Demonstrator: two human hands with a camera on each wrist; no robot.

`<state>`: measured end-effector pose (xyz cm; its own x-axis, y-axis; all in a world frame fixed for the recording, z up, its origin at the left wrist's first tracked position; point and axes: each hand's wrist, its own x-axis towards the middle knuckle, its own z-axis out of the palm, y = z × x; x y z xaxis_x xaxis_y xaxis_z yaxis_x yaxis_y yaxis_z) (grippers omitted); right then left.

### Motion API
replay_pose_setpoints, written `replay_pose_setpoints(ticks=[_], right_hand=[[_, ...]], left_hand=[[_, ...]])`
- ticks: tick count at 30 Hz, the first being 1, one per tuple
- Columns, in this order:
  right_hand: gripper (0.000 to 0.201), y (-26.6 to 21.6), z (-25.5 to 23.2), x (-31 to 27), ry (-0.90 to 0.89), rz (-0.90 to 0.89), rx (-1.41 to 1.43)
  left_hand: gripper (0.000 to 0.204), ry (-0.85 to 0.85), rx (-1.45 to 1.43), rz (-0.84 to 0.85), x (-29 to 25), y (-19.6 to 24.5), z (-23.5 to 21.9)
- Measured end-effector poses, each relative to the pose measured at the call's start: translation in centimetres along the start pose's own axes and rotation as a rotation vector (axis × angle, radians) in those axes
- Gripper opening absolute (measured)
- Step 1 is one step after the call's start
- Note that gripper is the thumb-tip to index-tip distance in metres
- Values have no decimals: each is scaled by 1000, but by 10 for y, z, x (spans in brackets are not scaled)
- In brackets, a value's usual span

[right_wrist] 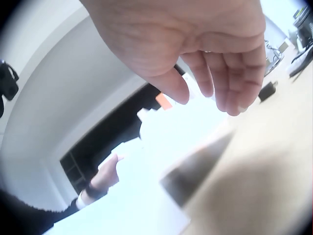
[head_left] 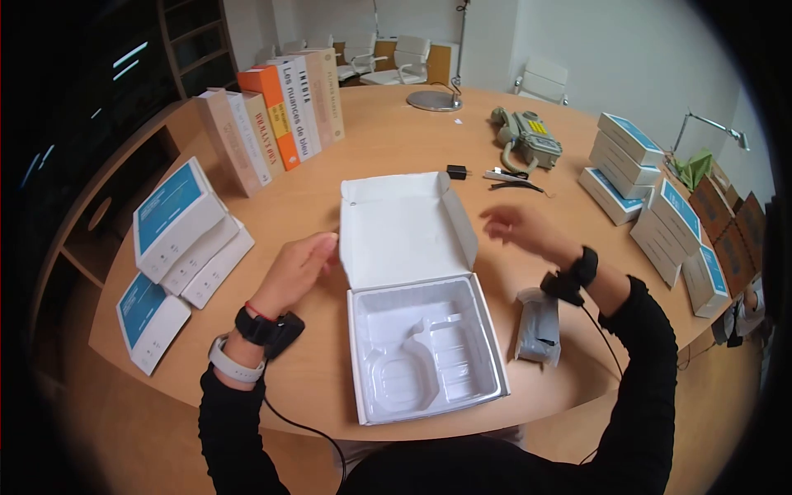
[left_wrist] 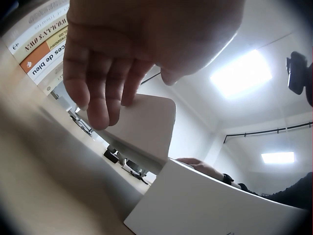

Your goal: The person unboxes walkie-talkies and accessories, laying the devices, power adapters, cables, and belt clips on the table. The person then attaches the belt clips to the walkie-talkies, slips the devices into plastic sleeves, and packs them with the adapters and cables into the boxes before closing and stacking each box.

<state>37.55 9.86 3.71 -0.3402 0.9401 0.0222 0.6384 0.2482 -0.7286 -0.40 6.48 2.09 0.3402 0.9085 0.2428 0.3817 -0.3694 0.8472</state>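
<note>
In the head view a white cardboard box lies with its lid raised away from me. Inside is a glossy white plastic tray with moulded hollows, and nothing lies in them. My left hand is at the lid's left side, fingers extended; in the left wrist view its fingertips overlap a white side flap. To the right of the lid, my right hand hovers with loosely bent fingers and nothing in them. A packet in clear wrapping lies right of the box, below my right wrist.
Stacked white-and-blue boxes stand at left and right. A row of books lines the back left. Behind the lid lie a black adapter and cables, with a corded telephone and a lamp base farther back.
</note>
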Motion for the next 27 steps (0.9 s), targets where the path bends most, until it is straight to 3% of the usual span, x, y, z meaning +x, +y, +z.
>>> replay_pose_setpoints(ticks=[1, 3, 5, 7, 9, 11, 12, 18, 21, 23, 25, 26, 27], right_hand=[[33, -4, 11, -7, -50, -6, -43], [37, -21, 28, -16, -81, 125, 265], [41, -25, 29, -12, -103, 128, 325], [44, -30, 25, -4, -108, 221, 633], [39, -35, 21, 1, -115, 221, 746], [28, -43, 14, 8, -346, 341, 852], [19, -47, 12, 7, -368, 367, 873], [31, -71, 5, -36, -319, 109, 734], [43, -84, 15, -75, -277, 186, 644], [47, -80, 29, -94, -274, 186, 617], [52, -71, 41, -108, -194, 85, 420], [54, -68, 43, -111, -194, 133, 188], [29, -72, 51, -117, -60, 35, 295]], left_hand=[[35, -48, -37, 2, 0, -2, 2], [39, -69, -26, 7, 0, -1, 5], [43, -28, 15, -4, -1, 0, 11], [55, -49, -38, -14, 5, -13, 11], [67, -137, -256, -209, 6, -7, 10], [72, -166, -292, -182, 8, -4, 5], [77, -202, -334, -160, 8, -2, 2], [83, -173, -177, 70, -18, 36, -1], [81, -168, 5, 7, -39, 46, 4], [69, -138, 83, -17, -51, 53, 8], [55, -158, 251, 22, -59, 53, 9], [45, -119, 206, 29, -63, 60, 13], [45, -127, 205, 28, -66, 61, 15]])
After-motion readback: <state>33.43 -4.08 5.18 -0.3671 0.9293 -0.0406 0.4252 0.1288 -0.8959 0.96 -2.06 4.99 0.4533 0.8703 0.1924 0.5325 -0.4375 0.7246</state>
